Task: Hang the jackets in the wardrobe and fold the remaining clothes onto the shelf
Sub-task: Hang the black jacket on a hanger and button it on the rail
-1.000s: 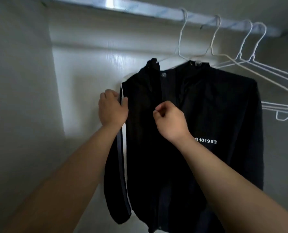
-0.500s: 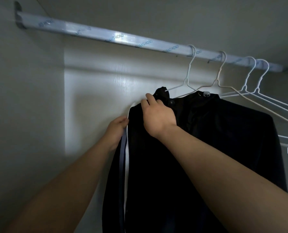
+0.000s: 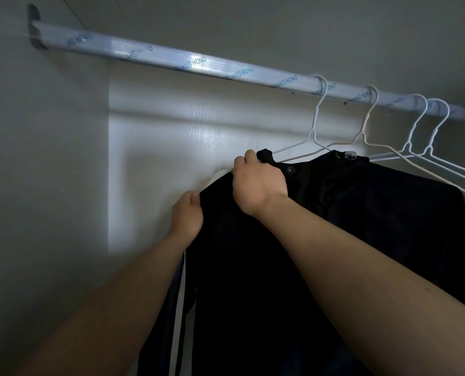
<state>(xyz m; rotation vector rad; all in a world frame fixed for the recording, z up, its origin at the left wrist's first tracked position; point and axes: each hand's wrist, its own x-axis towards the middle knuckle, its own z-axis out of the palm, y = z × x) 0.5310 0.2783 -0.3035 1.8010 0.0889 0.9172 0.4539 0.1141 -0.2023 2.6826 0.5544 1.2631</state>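
Black jacket (image 3: 348,240) hangs centre-right of frame, under the rail, top at the two leftmost white wire hangers (image 3: 314,131); can't tell which one carries it. Snap button and a clear toggle show at the collar. R hand (image 3: 258,183) is on the jacket's upper left corner by the collar, fingers curled over the fabric edge, gripping it. L hand (image 3: 186,218) is just below and left of it, fingers curled round the shoulder/sleeve edge, clutching cloth. White stripe (image 3: 178,321) runs down the sleeve, lower centre, btwn the forearms. Two more bare wire hangers (image 3: 429,137) hang upper right, well apart from the hands. Rail (image 3: 198,63) runs upper left to right edge, film-wrapped w/ blue print. Pale back panel (image 3: 171,131) behind, side wall (image 3: 36,185) at left.
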